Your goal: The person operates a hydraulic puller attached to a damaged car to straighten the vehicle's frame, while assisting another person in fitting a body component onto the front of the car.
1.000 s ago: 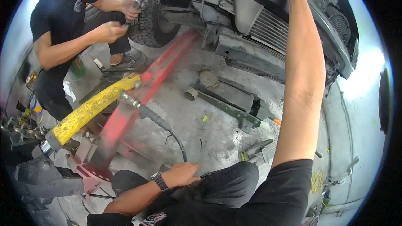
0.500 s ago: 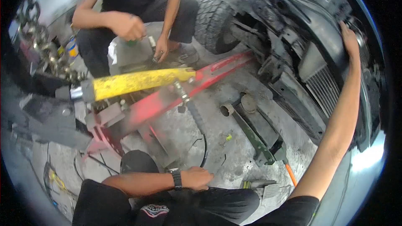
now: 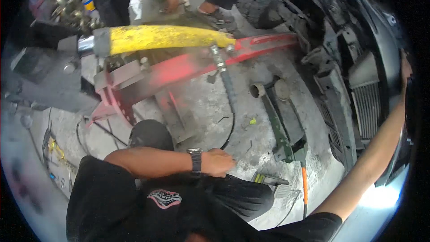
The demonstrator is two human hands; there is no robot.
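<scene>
Shirt logo [image 3: 165,198] pink/white, lettering unreadable. Left hand [image 3: 218,162] by knee, back up, elbow bent; can't tell grip. Right arm extended, right hand [image 3: 406,66] at vehicle front end [image 3: 368,103], right side; grip unclear. Yellow cylinder [image 3: 165,38] over red beam [image 3: 179,70]. Far: blue-yellow container [image 3: 88,2], contents unclear.

Just behind the fingers of the left hand [image 3: 218,162], the wrist wears a watch [image 3: 195,163] with a dark segmented band and silvery case. Farther back from those fingers is a black short-sleeved T-shirt [image 3: 112,197], its chest logo [image 3: 165,198] pale-lettered and pink-edged; the trousers [image 3: 242,195] are dark.
</scene>
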